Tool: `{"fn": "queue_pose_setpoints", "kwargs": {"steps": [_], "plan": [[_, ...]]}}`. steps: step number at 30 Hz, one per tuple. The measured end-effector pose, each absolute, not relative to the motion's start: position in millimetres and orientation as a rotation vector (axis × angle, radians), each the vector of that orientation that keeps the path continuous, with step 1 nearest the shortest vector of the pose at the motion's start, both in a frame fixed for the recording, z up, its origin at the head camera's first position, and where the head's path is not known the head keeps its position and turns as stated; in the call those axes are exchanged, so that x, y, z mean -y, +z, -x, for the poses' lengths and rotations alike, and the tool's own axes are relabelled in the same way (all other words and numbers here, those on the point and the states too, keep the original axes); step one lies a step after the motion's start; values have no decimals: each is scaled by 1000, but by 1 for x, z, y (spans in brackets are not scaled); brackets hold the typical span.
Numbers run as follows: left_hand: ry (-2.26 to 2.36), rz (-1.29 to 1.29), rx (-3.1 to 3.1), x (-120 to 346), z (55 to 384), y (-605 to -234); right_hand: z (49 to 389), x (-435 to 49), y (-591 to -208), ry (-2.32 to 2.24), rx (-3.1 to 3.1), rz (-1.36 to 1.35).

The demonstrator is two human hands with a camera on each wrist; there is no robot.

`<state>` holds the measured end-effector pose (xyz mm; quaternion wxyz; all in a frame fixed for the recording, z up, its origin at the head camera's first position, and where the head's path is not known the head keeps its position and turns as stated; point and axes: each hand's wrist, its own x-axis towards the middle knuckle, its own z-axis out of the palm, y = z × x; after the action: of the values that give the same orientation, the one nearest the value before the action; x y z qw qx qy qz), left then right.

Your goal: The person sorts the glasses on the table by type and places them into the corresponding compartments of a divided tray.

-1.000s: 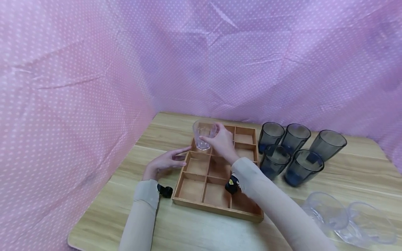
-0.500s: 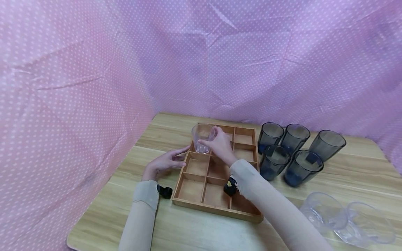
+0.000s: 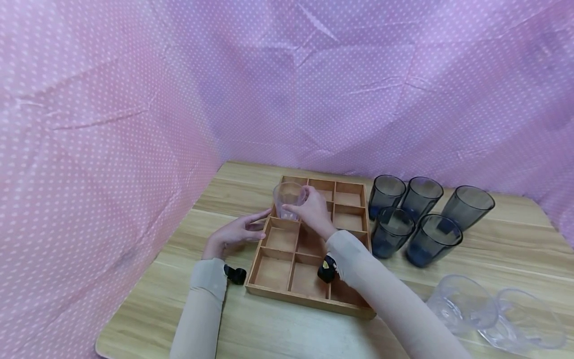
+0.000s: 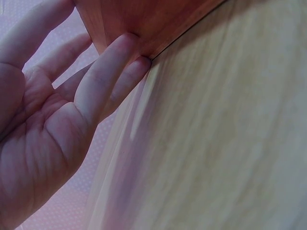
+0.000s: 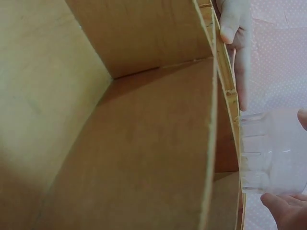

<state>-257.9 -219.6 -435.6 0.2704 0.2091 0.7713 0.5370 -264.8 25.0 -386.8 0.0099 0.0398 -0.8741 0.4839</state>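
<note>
My right hand (image 3: 315,213) pinches a clear drinking glass (image 3: 285,198) by its side, thumb and fingers on opposite sides. The glass is upright, its base low in a left-column compartment of the divided wooden tray (image 3: 309,298); whether it touches the tray floor is unclear. In the right wrist view the clear glass (image 5: 273,151) shows ribs near its base, behind a divider. My left hand (image 3: 236,231) rests its fairly straight fingertips against the tray's left outer side. From the left wrist camera, my left hand (image 4: 53,120) touches the reddish wooden side (image 4: 158,21).
Several smoky grey tumblers (image 3: 389,229) stand to the right of the tray. Two more clear glasses (image 3: 466,304) are at the front right. Pink dotted cloth (image 3: 314,99) hangs behind and left of the wood-grain table (image 3: 269,339).
My right hand has moved down and slightly toward me, lowering the clear glass from above the tray into the left-column compartment. My left hand stays at the tray's side.
</note>
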Motion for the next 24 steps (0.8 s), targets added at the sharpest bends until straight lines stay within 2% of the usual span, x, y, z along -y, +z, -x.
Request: {"fn": "queue_pose_setpoints", "kwargs": {"steps": [24], "plan": [[1468,-559,-2079,218,255,-440,262,-25,-396,1541,2772,-171]]}}
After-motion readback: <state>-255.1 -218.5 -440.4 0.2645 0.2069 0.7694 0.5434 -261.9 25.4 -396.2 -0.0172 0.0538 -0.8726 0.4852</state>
